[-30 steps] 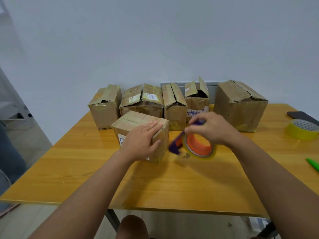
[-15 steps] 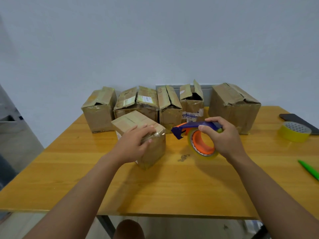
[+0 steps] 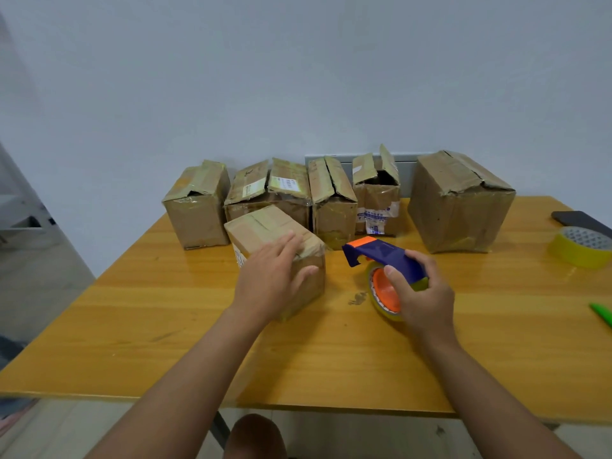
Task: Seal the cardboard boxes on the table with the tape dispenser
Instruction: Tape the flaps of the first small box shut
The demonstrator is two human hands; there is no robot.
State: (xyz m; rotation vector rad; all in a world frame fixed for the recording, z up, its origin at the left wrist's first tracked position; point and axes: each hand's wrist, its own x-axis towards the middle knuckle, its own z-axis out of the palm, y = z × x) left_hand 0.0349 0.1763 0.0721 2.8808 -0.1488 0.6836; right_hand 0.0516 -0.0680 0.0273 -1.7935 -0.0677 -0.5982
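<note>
The blue-and-orange plastic tape dispenser [image 3: 384, 258] points left toward the small brown cardboard box [image 3: 276, 250]. Right hand [image 3: 419, 293] fingers curl around it. Left hand [image 3: 270, 279] fingers rest extended on the box

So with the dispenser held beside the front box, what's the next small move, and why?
Probably put the front box aside and pull in an unsealed one. Glossy tape seems to wrap its near corner under the flat left hand, while the tape dispenser, gripped in the right hand, sits clear of it. In the back row, at least the open-flapped box is plainly unsealed.
</note>
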